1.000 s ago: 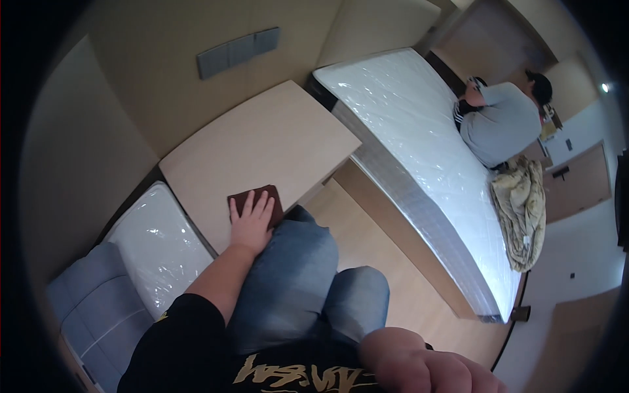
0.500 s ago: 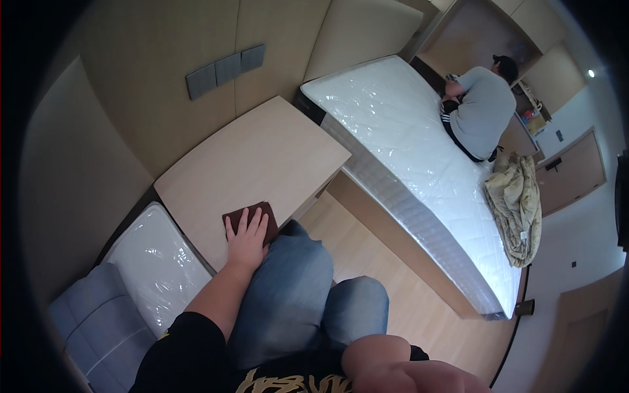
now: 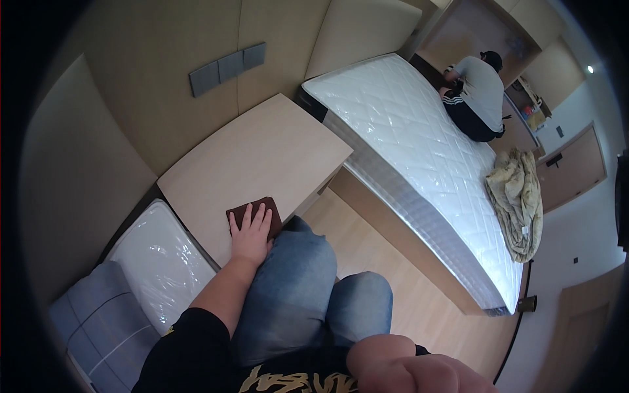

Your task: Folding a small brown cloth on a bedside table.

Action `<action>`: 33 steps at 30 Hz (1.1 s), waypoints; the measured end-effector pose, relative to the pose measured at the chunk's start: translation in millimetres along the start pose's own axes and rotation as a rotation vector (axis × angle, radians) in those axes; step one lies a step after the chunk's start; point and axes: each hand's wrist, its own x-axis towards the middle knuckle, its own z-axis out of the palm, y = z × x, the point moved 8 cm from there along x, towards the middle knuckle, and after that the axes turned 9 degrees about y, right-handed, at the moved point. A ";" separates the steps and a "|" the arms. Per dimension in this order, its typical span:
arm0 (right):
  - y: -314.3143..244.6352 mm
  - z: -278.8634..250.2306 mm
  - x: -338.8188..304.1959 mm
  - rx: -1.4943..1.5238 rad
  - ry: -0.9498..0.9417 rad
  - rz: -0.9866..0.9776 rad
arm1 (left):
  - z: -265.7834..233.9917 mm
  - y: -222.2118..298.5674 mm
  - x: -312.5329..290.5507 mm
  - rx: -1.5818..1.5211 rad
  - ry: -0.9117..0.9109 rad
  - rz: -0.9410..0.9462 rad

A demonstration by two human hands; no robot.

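Note:
My left hand [image 3: 250,237] lies flat with fingers spread on a folded dark brown cloth [image 3: 274,213]. The cloth rests on the near edge of a light wood bedside cabinet top [image 3: 255,147], right beside my jeans-covered knee. Of my right arm [image 3: 419,372], only bent bare skin shows at the lower edge, close in front of my black shirt; the hand itself is outside the picture.
A plastic-wrapped white mattress [image 3: 413,137] stands across a strip of wood floor. On its far side a person [image 3: 477,92] crouches, and a crumpled beige quilt [image 3: 516,203] lies on its foot. Another wrapped mattress [image 3: 160,255] bears folded blue-grey bedding [image 3: 108,321]. Grey wall sockets [image 3: 229,68] sit above the cabinet.
My left hand keeps its place on the cloth, with only a slight shift of the whole view. The person across the bed has leaned farther forward and away.

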 end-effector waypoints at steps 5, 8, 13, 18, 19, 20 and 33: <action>5.2 6.5 -7.2 0.058 0.040 -0.003 | -2.2 5.6 4.1 -0.017 0.027 0.009; 32.9 10.8 -11.3 0.161 0.321 -0.031 | -1.9 0.3 -1.2 -0.008 0.031 0.000; 16.9 42.2 -2.4 0.167 0.706 0.176 | -1.7 -5.2 -2.8 -0.009 0.032 -0.005; 26.2 40.2 -6.8 0.349 0.666 -0.319 | 1.1 3.7 1.5 -0.006 0.039 0.008; 14.6 41.6 4.3 0.252 0.738 0.079 | 1.7 -2.7 -0.8 0.000 0.034 -0.003; 17.6 42.8 -0.2 0.135 0.789 0.468 | 1.8 -0.5 0.6 -0.003 0.034 0.002; 92.3 12.7 -32.4 0.538 0.413 -0.219 | 8.9 -10.9 -5.4 0.031 -0.003 -0.005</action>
